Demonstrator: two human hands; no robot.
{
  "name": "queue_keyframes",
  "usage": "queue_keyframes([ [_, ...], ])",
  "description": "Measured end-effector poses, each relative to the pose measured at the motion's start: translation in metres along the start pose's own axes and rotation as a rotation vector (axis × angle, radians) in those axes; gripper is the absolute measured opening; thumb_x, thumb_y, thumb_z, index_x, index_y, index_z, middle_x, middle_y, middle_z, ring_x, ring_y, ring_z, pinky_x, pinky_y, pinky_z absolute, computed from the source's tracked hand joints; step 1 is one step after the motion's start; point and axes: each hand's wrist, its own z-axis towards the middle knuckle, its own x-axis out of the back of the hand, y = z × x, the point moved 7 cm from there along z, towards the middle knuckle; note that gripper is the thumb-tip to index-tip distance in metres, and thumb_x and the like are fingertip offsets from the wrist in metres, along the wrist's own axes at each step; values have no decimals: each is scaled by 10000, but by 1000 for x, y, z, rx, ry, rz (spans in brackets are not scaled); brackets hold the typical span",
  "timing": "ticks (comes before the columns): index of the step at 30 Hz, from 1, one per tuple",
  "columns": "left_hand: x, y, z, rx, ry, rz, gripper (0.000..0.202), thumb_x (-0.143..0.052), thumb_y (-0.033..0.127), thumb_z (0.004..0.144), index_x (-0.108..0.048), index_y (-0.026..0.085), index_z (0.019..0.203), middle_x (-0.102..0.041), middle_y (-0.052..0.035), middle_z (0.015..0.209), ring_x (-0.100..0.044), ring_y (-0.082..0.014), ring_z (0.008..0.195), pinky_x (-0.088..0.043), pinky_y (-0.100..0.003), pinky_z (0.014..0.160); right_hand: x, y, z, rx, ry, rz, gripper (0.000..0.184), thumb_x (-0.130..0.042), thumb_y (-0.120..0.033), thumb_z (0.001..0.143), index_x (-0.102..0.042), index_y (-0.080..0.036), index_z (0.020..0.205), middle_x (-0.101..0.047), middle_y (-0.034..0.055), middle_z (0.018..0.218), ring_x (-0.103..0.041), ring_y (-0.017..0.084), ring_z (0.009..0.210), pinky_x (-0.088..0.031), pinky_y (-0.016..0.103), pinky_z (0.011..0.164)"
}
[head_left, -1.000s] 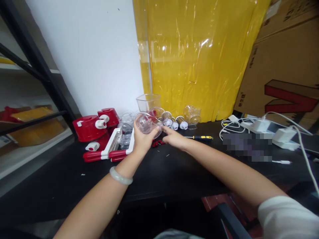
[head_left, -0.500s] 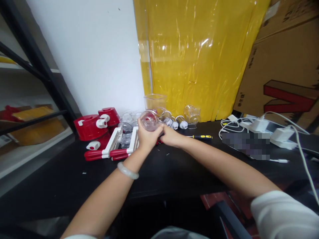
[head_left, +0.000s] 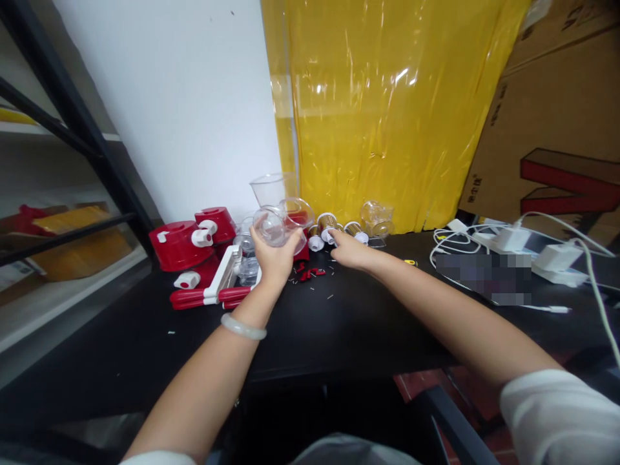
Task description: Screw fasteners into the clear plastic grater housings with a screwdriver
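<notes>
My left hand (head_left: 274, 258) is closed around a clear round plastic cup (head_left: 274, 227), held just above the black table (head_left: 339, 323). My right hand (head_left: 352, 252) reaches forward to a row of small gold-and-white cylinders (head_left: 334, 226) at the back of the table, fingers stretched toward them and touching the nearest one. Small red bits (head_left: 307, 273) lie on the table between my hands. A pale bangle sits on my left wrist.
Red lids with white knobs (head_left: 186, 242) and red-and-white bars (head_left: 208, 296) lie left of my left hand. Clear containers (head_left: 268, 187) stand behind. Yellow plastic film (head_left: 387, 110) and cardboard boxes (head_left: 557, 129) back the table. White chargers and cables (head_left: 523, 248) lie at right. A black shelf frame (head_left: 72, 142) stands left.
My right hand left the cup and moved right and forward to the small cylinders. My left hand tilted and shifted the clear cup slightly left, uncovering the red bits.
</notes>
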Motion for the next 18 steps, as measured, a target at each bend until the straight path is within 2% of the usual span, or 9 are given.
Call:
queue_keyframes([
  [2, -3, -2, -2, 8, -15, -3, 759, -958, 285, 606, -552, 274, 1246, -664, -63, 1290, -631, -256, 1257, -430, -405, 1165, -8, -5, -2, 18, -72, 20, 458, -618, -37, 701, -717, -173, 1127, -799, 109, 1051, -754, 292, 993, -592, 432, 978],
  [4, -7, -7, -2, 37, -89, -4, 789, -980, 269, 554, -570, 258, 1228, -682, -62, 1242, -667, -259, 1183, -461, -405, 1125, -15, -9, -7, 61, -149, 29, 505, -608, -29, 693, -716, -159, 1170, -796, 115, 1107, -748, 283, 1055, -584, 400, 1004],
  [7, -6, -14, 1, 69, -188, -50, 770, -984, 292, 554, -588, 236, 1212, -717, -61, 1159, -705, -255, 1107, -494, -411, 1081, -8, 5, -16, 65, -233, -38, 536, -635, -62, 703, -715, -163, 1224, -785, 122, 1188, -740, 295, 1107, -572, 416, 1036],
  [8, -4, -16, 4, 78, -197, -66, 748, -976, 310, 575, -588, 231, 1210, -727, -61, 1134, -713, -254, 1084, -507, -415, 1066, -6, 18, -21, 37, -332, -175, 540, -638, -100, 744, -699, -204, 1271, -775, 93, 1243, -736, 271, 1132, -572, 388, 1038],
  [9, -1, -18, 7, 91, -200, -81, 728, -969, 324, 591, -588, 227, 1204, -736, -60, 1108, -722, -254, 1060, -520, -420, 1049, 3, 33, -25, -1, -360, -236, 522, -641, -117, 766, -703, -205, 1277, -773, 99, 1257, -740, 275, 1129, -579, 387, 1021],
  [13, 4, -23, 17, 164, -182, -146, 681, -962, 356, 580, -611, 204, 1144, -757, -60, 1029, -742, -272, 1011, -551, -445, 1014, 51, 100, -44, -140, -346, -440, 441, -618, -154, 859, -686, -95, 1291, -735, 216, 1287, -693, 335, 1216, -512, 422, 1085],
  [16, 1, -24, 19, 219, -175, -218, 655, -960, 377, 572, -626, 197, 1106, -766, -56, 993, -750, -278, 1004, -568, -453, 995, 71, 145, -72, -260, -394, -590, 342, -654, -245, 902, -722, -64, 1185, -754, 256, 1152, -719, 377, 1124, -548, 453, 998],
  [18, -2, -23, 18, 240, -174, -262, 645, -961, 364, 571, -632, 195, 1100, -773, -49, 974, -755, -266, 995, -572, -446, 994, 76, 162, -90, -296, -420, -656, 306, -650, -264, 923, -726, -66, 1144, -749, 258, 1103, -727, 385, 1075, -560, 465, 948],
])
